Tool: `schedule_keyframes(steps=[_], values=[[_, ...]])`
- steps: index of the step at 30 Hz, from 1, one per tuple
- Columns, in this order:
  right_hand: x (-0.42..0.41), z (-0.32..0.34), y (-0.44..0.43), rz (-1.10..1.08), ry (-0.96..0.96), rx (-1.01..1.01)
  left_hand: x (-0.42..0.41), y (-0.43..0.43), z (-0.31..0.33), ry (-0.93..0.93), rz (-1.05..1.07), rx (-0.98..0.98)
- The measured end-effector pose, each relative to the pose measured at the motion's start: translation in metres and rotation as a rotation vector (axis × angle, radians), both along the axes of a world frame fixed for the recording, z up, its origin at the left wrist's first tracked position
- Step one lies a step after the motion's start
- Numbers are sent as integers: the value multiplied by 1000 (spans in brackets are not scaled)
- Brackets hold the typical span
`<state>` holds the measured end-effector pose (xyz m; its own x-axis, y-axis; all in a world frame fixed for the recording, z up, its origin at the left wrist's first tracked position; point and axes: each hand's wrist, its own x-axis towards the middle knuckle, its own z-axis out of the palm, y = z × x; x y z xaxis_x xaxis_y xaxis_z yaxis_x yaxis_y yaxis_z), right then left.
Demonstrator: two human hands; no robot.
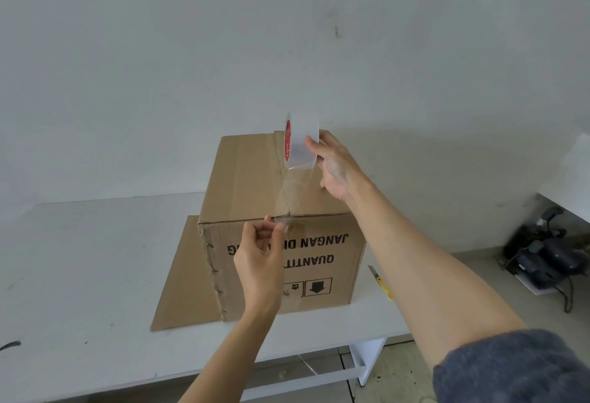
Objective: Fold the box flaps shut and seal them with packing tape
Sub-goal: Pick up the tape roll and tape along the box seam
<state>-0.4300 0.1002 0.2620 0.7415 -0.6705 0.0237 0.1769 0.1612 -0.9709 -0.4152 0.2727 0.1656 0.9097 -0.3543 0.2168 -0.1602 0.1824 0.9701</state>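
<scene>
Left fingers [257,229] curled in, pinching the free end of the tape strip [288,188] at the near top edge of the box [245,176], just over the centre seam. Left hand [258,262] in front of the near face, covering part of the upside-down print. Right fingers [314,145] wrapped round the tape roll [300,140], held upright above the far half of the top. Right hand [335,166] just right of the seam. Strip stretched from roll down to pinch, seemingly lifted off the cardboard along most of the run.

To do this well: press the pinched end onto the near face first, as an anchor past the edge. Then lower the roll toward the far edge, keeping the strip centred on the seam and tight, with no slack or twist. Smooth from near to far to push out air.

Box apparently sitting partly on a flat cardboard sheet [178,278] on the white table [79,259]. Yellow utility knife [381,283] just right of the box, handy for the cut.

Hard to make out: how much of the clear strip already stuck down, if any; the far end of the seam behind the roll; faint glossy patches on the near face, possibly older tape. Dark device with cables [539,259] far right, beyond the table, too blurred to name. Left forearm cut off at the bottom edge.
</scene>
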Motion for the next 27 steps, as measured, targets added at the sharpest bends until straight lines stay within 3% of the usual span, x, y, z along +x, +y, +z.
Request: schedule_keyframes(steps=[13,27], values=[[-7,3,0,-36,-19,44,-17,-4,2,233,9,-221],[-3,6,2,-13,17,-72,-28,-23,-15,486,62,-263]])
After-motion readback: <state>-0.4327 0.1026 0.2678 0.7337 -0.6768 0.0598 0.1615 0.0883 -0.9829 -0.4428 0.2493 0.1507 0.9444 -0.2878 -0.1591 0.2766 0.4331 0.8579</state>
